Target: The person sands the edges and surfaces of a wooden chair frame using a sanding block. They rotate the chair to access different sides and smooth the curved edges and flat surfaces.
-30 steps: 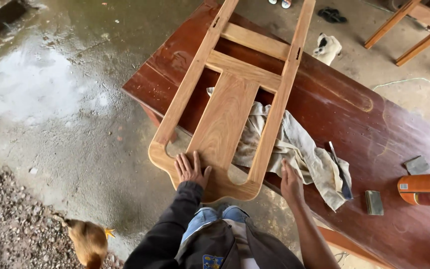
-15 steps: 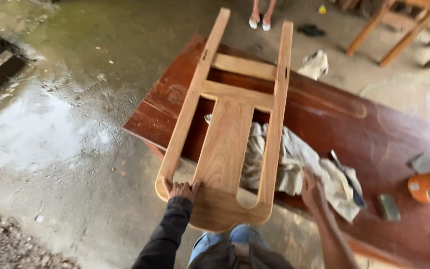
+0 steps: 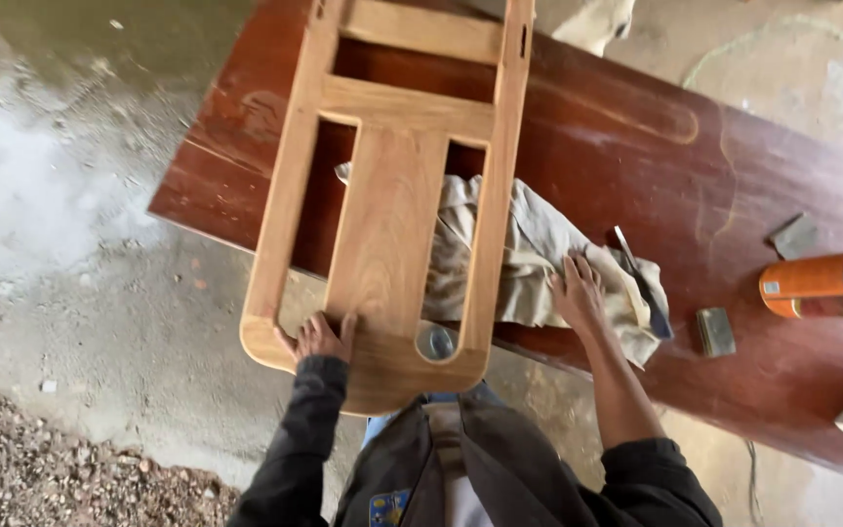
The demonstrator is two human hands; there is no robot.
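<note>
Our left hand point(image 3: 319, 339) grips the curved near end of the wooden chair-back frame point(image 3: 387, 205), fingers curled over its edge, while the frame lies lengthwise across the red-brown worktop point(image 3: 636, 146) with that end jutting past the worktop's edge. Our right hand point(image 3: 578, 291) lies flat with fingers spread on the crumpled beige cloth point(image 3: 529, 259) just beside the frame's right rail, holding nothing.

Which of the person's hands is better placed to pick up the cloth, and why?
The right hand: it already rests on the crumpled cloth on the red-brown table. The left hand is busy gripping the wooden chair-back frame at its curved end.
</note>
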